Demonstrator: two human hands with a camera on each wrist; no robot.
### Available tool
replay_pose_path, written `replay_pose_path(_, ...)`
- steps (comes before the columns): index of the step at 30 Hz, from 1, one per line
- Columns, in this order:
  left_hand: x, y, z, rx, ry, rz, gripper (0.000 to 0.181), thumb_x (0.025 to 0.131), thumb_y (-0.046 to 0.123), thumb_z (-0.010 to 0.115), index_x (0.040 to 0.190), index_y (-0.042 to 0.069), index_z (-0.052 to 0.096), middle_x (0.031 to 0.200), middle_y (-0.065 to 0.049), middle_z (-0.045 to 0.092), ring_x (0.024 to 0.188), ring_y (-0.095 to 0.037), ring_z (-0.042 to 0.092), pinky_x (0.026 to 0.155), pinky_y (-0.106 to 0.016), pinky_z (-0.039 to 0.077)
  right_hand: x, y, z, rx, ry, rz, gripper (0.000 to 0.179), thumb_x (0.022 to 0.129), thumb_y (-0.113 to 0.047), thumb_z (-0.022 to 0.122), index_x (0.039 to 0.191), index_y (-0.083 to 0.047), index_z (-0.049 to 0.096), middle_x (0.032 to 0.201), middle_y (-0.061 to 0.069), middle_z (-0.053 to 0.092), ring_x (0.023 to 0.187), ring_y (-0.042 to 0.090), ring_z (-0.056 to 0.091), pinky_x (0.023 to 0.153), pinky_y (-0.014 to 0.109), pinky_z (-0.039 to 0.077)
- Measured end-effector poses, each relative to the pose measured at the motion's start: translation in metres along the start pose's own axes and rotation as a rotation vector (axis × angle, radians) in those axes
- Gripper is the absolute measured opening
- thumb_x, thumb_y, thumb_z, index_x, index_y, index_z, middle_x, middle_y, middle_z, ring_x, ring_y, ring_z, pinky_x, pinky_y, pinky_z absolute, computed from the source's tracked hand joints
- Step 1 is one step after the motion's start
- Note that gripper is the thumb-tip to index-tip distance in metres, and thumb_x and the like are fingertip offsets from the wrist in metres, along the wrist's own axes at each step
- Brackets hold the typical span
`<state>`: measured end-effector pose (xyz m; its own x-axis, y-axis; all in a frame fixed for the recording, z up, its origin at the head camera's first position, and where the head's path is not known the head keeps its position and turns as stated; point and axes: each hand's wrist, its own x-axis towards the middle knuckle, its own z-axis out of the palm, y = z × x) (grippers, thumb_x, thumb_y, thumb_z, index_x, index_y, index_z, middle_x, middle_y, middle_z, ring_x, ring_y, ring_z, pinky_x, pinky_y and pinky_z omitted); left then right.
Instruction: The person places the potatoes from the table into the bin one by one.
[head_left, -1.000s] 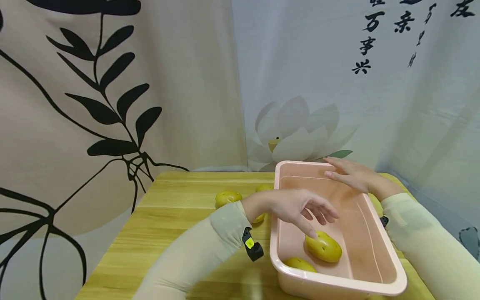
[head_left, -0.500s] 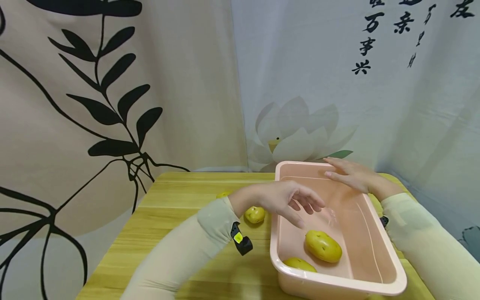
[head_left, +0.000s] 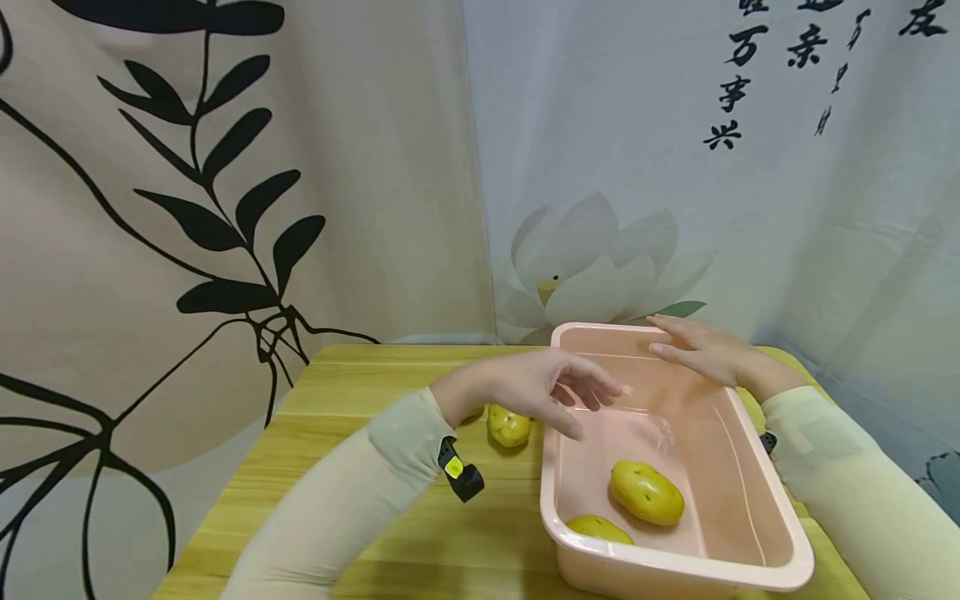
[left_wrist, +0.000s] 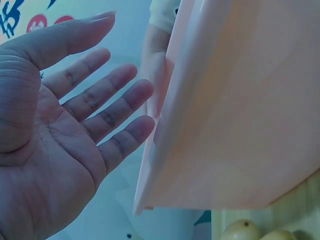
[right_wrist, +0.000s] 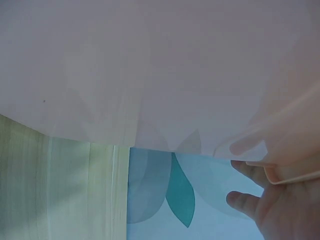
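Note:
My left hand (head_left: 536,385) hovers over the left rim of a pink plastic basin (head_left: 772,575). It holds nothing, its fingers are spread and slightly bent, and the left wrist view shows the bare palm (left_wrist: 55,155). At the basin's far right corner, my right hand (head_left: 708,354) rests on the rim with its fingers extended. Inside the basin lie a yellow potato (head_left: 647,493) and a second potato (head_left: 600,528), partly hidden by the near wall. Outside, beside the left wall, a potato (head_left: 508,427) sits on the table below my left hand. Another potato (head_left: 474,414) is mostly hidden behind the left wrist.
The wooden table (head_left: 360,383) extends left of the basin. Behind it hangs a cloth backdrop (head_left: 397,167) printed with dark leaves, a lotus and characters. A black wrist strap (head_left: 461,475) hangs below my left sleeve.
My left hand has moved left and slightly up, away from the potato in the basin toward the left rim. The right hand and the basin have stayed in place.

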<state>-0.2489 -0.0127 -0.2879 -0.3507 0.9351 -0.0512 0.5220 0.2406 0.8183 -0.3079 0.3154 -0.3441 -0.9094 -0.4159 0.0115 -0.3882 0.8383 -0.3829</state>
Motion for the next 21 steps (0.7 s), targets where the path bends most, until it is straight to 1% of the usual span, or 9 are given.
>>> replay_pose_path(2, -0.004, -0.002, -0.003, 0.013, 0.016, -0.002, 0.060, 0.082, 0.013, 0.078, 0.136, 0.010, 0.053, 0.127, 0.000, 0.059, 0.113, -0.013, 0.057, 0.097, -0.029, 0.046, 0.000, 0.000, 0.000, -0.001, 0.001, -0.002, 0.073, 0.096, -0.058, 0.043, 0.153, -0.015, 0.026, 0.154, 0.020, 0.027, 0.138, 0.046, 0.024, 0.104, 0.068, 0.021)
replay_pose_path(6, -0.012, -0.006, -0.008, 0.012, 0.055, -0.011, 0.056, 0.081, 0.009, 0.077, 0.132, 0.008, 0.055, 0.124, 0.000, 0.060, 0.113, -0.016, 0.057, 0.095, -0.028, 0.047, 0.001, 0.001, 0.001, 0.001, -0.004, 0.005, 0.074, 0.096, -0.059, 0.042, 0.153, -0.015, 0.025, 0.154, 0.019, 0.026, 0.138, 0.045, 0.023, 0.104, 0.068, 0.021)
replay_pose_path(9, -0.018, -0.007, -0.010, -0.017, 0.080, -0.013, 0.055, 0.080, 0.005, 0.077, 0.131, 0.007, 0.055, 0.124, -0.002, 0.060, 0.114, -0.021, 0.057, 0.096, -0.033, 0.047, 0.001, 0.001, 0.001, 0.002, -0.008, 0.011, 0.076, 0.095, -0.061, 0.041, 0.153, -0.015, 0.024, 0.155, 0.018, 0.026, 0.138, 0.045, 0.023, 0.104, 0.068, 0.020)
replay_pose_path(12, -0.024, -0.007, -0.013, -0.034, 0.099, -0.019, 0.056, 0.081, 0.006, 0.077, 0.132, 0.007, 0.054, 0.125, -0.002, 0.060, 0.116, -0.025, 0.056, 0.098, -0.039, 0.046, 0.001, 0.002, 0.001, 0.001, -0.003, 0.008, 0.076, 0.095, -0.061, 0.041, 0.153, -0.015, 0.025, 0.155, 0.018, 0.026, 0.139, 0.045, 0.023, 0.104, 0.068, 0.020)
replay_pose_path(17, -0.033, -0.010, -0.017, 0.000, 0.139, -0.053, 0.058, 0.080, 0.012, 0.079, 0.133, 0.011, 0.055, 0.125, 0.002, 0.060, 0.116, -0.021, 0.057, 0.099, -0.035, 0.046, 0.001, 0.003, 0.002, 0.004, 0.005, 0.000, 0.075, 0.096, -0.059, 0.042, 0.153, -0.015, 0.025, 0.154, 0.018, 0.027, 0.138, 0.046, 0.023, 0.104, 0.068, 0.020)
replay_pose_path(19, -0.037, -0.012, -0.019, 0.005, 0.155, -0.065, 0.059, 0.080, 0.013, 0.079, 0.133, 0.012, 0.054, 0.125, 0.002, 0.060, 0.116, -0.019, 0.057, 0.098, -0.032, 0.045, 0.001, 0.003, 0.002, 0.005, 0.006, -0.002, 0.074, 0.096, -0.060, 0.042, 0.153, -0.015, 0.025, 0.154, 0.018, 0.027, 0.138, 0.046, 0.023, 0.104, 0.068, 0.020)
replay_pose_path(21, -0.041, -0.015, -0.022, 0.003, 0.170, -0.071, 0.059, 0.080, 0.012, 0.079, 0.134, 0.011, 0.054, 0.127, -0.001, 0.060, 0.117, -0.020, 0.056, 0.098, -0.033, 0.045, 0.001, 0.003, 0.002, 0.007, 0.007, 0.000, 0.075, 0.096, -0.060, 0.042, 0.153, -0.016, 0.025, 0.155, 0.017, 0.027, 0.139, 0.045, 0.023, 0.104, 0.067, 0.020)
